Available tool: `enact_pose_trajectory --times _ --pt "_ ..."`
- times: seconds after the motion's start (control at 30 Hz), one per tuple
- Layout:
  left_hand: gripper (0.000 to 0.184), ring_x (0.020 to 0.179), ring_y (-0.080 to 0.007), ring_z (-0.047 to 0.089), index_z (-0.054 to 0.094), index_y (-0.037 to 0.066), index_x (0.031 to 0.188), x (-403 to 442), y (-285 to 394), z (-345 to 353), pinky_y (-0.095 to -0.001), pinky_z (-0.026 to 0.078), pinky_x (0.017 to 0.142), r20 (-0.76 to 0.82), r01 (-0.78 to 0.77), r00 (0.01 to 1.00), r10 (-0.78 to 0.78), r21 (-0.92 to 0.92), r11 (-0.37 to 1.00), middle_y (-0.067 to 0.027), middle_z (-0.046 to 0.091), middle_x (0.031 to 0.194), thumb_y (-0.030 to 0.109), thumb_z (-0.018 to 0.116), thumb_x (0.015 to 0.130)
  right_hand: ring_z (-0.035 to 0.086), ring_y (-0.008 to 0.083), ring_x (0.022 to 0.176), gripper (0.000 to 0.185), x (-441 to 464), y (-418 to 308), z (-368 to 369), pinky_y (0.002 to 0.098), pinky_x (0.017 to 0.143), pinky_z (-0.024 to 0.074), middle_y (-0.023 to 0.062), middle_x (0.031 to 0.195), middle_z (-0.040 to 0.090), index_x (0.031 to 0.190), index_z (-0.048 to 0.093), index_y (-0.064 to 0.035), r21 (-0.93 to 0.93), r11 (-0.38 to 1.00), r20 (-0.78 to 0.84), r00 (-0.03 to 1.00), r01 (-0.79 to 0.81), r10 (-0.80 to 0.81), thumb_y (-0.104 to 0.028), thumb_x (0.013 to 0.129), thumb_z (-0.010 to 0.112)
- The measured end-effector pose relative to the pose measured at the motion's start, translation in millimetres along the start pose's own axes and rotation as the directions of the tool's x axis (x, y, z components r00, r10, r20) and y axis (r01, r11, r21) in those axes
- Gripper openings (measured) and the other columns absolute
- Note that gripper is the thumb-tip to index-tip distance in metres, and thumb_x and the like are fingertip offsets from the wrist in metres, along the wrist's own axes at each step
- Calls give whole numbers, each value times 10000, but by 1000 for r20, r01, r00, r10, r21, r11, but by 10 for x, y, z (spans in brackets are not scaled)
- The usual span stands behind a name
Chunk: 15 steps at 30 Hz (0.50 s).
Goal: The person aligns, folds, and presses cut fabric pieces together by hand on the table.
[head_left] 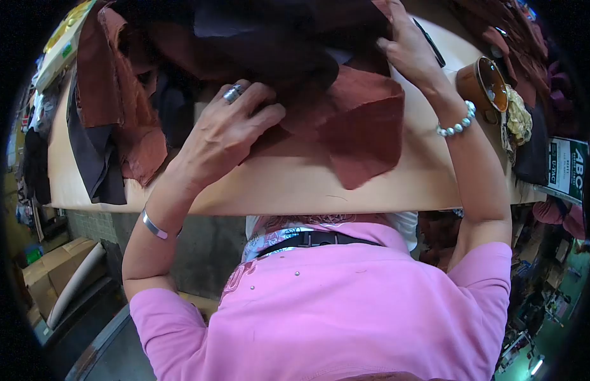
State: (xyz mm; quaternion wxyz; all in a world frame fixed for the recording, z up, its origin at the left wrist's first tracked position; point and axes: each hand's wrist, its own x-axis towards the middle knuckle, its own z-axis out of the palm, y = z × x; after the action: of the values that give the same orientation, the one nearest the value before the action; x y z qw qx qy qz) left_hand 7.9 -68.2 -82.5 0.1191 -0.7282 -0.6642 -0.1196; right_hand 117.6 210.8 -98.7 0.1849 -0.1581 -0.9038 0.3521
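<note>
Left hand (234, 120), 1: fingers bent against the dark cloth (263, 47); whether they pinch it, cannot tell. Probably set there to steady the near side.

Right hand (412, 54), 1: farther from the body, at the cloth's other side; thumb apart, fingertips' grip unclear. The spread of the 2 hands likely keeps the soft layers under control.

Rust-brown cloth (368, 127), 1 piece: on the table (276, 190), between the hands, a corner pointing towards the body.

Brown mug (470, 82), 1: beside the right forearm (presumably kept out of the cloth's way).

Slim black object (431, 44), 1: just beside the right hand, perhaps for easy reach.
</note>
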Motion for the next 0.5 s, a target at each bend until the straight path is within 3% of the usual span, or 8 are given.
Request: enact_pose_trajectory --times 0.07,0.1,0.2,0.23,0.27,0.3,0.37,0.5 --pt "190 883 -221 551 590 60 907 52 37 16 -348 443 800 103 -4 995 -2 62 998 -65 527 943 110 571 725 627 273 825 816 38 -55 173 329 793 487 219 945 620 1463 79 -87 -267 929 -143 942 257 -302 56 771 486" --pt "199 889 -217 552 588 61 918 80 73 29 -355 439 809 85 14 996 -22 96 995 -67 527 945 116 571 727 611 292 655 806 -25 -283 147 343 612 503 244 935 606 1462 80 -72 -112 993 -18 999 32 -34 53 761 456" --pt "221 909 -206 554 580 66 946 186 245 98 -375 426 837 9 49 999 -50 133 990 -76 526 943 133 568 735 575 279 537 807 117 62 410 343 466 463 236 944 610 1464 72 -65 -330 876 -201 880 352 -430 45 768 466" --pt "226 918 -200 554 575 68 953 235 326 128 -381 419 846 -30 46 999 -43 104 994 -80 524 937 137 568 739 584 271 535 789 89 107 420 328 443 457 234 977 611 1469 62 -76 -301 933 -137 960 196 -245 20 792 456" --pt "230 927 -195 555 570 71 961 253 367 154 -388 413 855 -68 41 997 -36 74 996 -83 522 931 141 567 742 586 275 528 763 113 150 453 340 439 456 230 949 616 1470 63 -84 -339 900 -132 934 273 -332 7 812 439" --pt "348 944 -260 576 552 76 1106 231 360 190 -391 462 812 49 25 998 -27 41 999 -81 546 1082 131 576 762 589 279 521 737 161 187 498 352 435 455 225 920 621 1471 65 -91 -376 860 -123 901 346 -416 -5 831 421" --pt "353 905 -276 588 548 80 1118 241 325 212 -395 488 779 168 84 983 -72 -64 994 -97 545 1078 110 563 766 595 291 516 682 189 176 512 371 434 459 218 885 626 1472 73 -109 -399 823 -62 884 403 -463 -25 867 378" --pt "298 933 -322 604 572 88 1070 205 14 194 -386 527 770 155 -53 985 72 -127 991 -132 540 1136 76 528 776 605 317 527 618 224 -54 274 391 448 476 218 895 617 1470 102 -147 -465 812 145 935 354 -325 -33 904 322"
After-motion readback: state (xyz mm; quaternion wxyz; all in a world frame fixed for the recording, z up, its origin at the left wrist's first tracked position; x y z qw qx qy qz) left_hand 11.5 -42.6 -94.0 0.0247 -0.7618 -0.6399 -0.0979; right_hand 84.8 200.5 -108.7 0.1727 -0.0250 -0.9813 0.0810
